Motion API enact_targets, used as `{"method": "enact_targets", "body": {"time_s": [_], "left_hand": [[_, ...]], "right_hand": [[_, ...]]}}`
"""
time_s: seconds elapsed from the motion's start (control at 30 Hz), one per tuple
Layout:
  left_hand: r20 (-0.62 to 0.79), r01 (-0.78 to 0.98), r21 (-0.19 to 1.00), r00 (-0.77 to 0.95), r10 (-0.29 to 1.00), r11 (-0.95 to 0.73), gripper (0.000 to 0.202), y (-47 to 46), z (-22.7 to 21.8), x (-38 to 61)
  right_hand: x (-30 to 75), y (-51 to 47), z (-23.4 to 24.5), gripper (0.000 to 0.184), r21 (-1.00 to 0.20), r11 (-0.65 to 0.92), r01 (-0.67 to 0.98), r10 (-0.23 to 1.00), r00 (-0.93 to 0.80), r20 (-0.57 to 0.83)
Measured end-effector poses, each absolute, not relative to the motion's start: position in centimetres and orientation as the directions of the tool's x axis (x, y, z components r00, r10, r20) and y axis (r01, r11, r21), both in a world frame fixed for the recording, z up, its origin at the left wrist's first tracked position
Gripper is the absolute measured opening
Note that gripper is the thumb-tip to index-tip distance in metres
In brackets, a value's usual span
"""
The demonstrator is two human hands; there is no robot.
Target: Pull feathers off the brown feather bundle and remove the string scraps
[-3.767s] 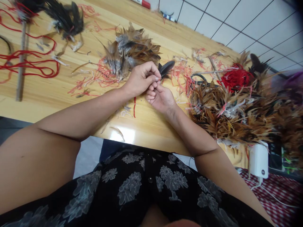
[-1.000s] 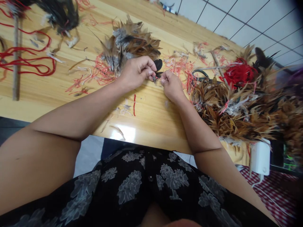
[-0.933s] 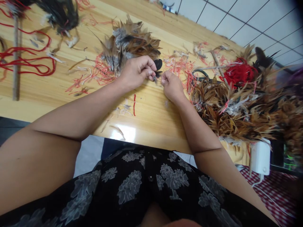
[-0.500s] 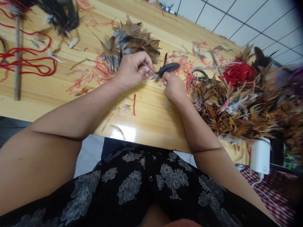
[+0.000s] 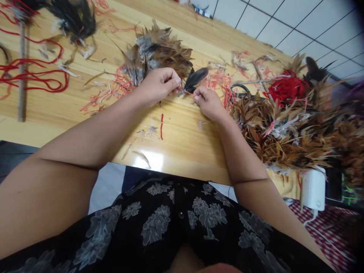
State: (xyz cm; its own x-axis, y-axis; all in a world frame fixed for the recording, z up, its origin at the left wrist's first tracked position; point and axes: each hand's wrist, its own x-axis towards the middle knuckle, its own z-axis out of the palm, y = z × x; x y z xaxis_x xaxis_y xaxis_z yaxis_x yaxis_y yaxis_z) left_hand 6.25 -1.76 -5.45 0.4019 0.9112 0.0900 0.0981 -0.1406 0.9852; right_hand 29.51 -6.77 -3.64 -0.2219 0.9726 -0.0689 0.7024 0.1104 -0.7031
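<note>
Over the wooden table, a small bunch of black feathers (image 5: 196, 77) is held up between my hands, tips pointing away to the right. My left hand (image 5: 162, 85) is closed in a pinch at the bound quill end, its fingertips partly hiding the contact. A thin pink string (image 5: 189, 92) runs from the quills to my right hand (image 5: 209, 102), whose thumb and finger are pinched on its end. Just beyond my left hand lies a bundle of brown and grey feathers (image 5: 162, 47). Pink string scraps (image 5: 125, 81) are scattered around it.
Brown feather bundles (image 5: 284, 129) are heaped at right beside a red string pile (image 5: 288, 87). At left are a stick (image 5: 21, 76), red cord (image 5: 42, 81) and black feathers (image 5: 76, 22). A white charger (image 5: 313, 187) sits by the table's near right edge.
My right hand has let go of the black feathers and now pinches the pink string. My left hand has shifted onto the quill end, and the feathers have tilted upward and moved slightly left.
</note>
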Motion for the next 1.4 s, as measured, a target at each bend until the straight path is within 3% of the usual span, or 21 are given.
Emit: {"method": "enact_targets", "body": {"time_s": [0.1, 0.27, 0.37, 0.5, 0.57, 0.8, 1.0, 1.13, 1.23, 1.4], "left_hand": [[0.067, -0.041, 0.998, 0.388, 0.919, -0.055, 0.056, -1.8, -5.9, 6.6], [0.071, -0.086, 0.995, 0.365, 0.928, -0.042, 0.057, -1.4, -6.3, 6.7], [0.074, -0.085, 0.995, 0.370, 0.926, -0.046, 0.053, -1.4, -6.3, 6.8], [0.092, -0.054, 0.996, 0.361, 0.928, -0.077, 0.050, -1.7, -6.2, 6.9], [0.099, -0.027, 0.995, 0.367, 0.925, -0.096, 0.049, -1.9, -6.1, 6.9], [0.137, -0.027, 0.990, 0.406, 0.903, -0.138, 0.064, -2.1, -5.9, 6.9], [0.093, -0.209, 0.978, 0.440, 0.893, 0.001, 0.059, -2.6, -5.7, 7.3], [0.015, -0.317, 0.933, 0.503, 0.864, 0.169, 0.051, -3.6, -4.5, 8.0], [-0.026, -0.294, 0.936, 0.495, 0.869, 0.195, 0.048, -3.8, -4.2, 8.4], [0.004, -0.197, 0.977, 0.424, 0.906, 0.087, 0.049, -2.9, -5.4, 8.3]], "right_hand": [[29.4, -7.0, -3.3, 0.016, -0.656, 0.085, 0.750, 0.972, -0.207, -0.111], [29.1, -7.3, -3.0, 0.016, -0.613, 0.083, 0.786, 0.976, -0.188, -0.109], [29.3, -7.1, -3.8, 0.019, -0.683, 0.104, 0.723, 0.972, -0.219, -0.084], [29.7, -6.6, -4.7, 0.046, -0.804, 0.128, 0.580, 0.958, -0.283, -0.052], [29.7, -6.6, -4.7, 0.051, -0.815, 0.125, 0.566, 0.962, -0.269, -0.039], [29.0, -7.5, -2.9, 0.018, -0.677, 0.101, 0.729, 0.966, -0.235, -0.108], [28.3, -7.8, -2.5, 0.029, -0.588, 0.098, 0.803, 0.970, -0.209, -0.123], [27.7, -8.1, -2.8, 0.021, -0.505, 0.086, 0.859, 0.969, -0.191, -0.159], [27.6, -8.3, -3.0, 0.015, -0.474, 0.112, 0.873, 0.972, -0.196, -0.131], [27.9, -8.3, -3.1, 0.015, -0.392, 0.179, 0.902, 0.971, -0.226, -0.077]]}}
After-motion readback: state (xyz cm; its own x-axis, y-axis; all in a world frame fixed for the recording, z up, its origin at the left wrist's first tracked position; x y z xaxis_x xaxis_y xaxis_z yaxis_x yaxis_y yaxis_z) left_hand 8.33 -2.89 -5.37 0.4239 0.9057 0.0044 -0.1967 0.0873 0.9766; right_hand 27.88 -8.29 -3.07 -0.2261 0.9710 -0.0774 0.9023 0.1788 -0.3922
